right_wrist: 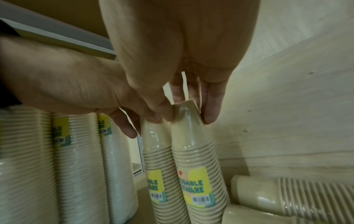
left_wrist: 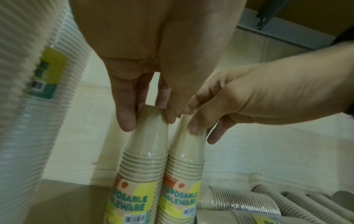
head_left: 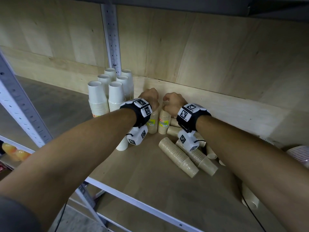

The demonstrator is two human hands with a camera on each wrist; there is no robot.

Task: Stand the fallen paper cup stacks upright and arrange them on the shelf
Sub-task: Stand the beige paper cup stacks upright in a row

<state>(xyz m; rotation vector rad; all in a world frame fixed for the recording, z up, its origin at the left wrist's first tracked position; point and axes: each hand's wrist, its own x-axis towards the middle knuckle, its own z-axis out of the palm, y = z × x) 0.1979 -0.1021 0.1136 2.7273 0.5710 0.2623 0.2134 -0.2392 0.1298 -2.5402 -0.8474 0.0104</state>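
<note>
Two wrapped beige cup stacks stand upright side by side near the shelf's back wall, both with yellow labels. My left hand (head_left: 150,97) pinches the top of the left beige stack (head_left: 153,123) between thumb and fingers; the left wrist view shows that left hand (left_wrist: 148,118) around the left stack's top cup (left_wrist: 145,136). My right hand (head_left: 172,101) grips the top of the right beige stack (head_left: 164,122). Seen from the right wrist, the right hand (right_wrist: 187,117) has thumb and fingers around the right stack (right_wrist: 191,144). Several beige stacks (head_left: 178,158) lie fallen to the right.
Upright white cup stacks (head_left: 107,91) fill the back left by a perforated post (head_left: 112,39). Another white stack (head_left: 122,145) stands under my left wrist. A pink-striped stack (head_left: 299,154) lies at the right edge. The wooden shelf board (head_left: 147,181) ends at a white front rail (head_left: 133,201).
</note>
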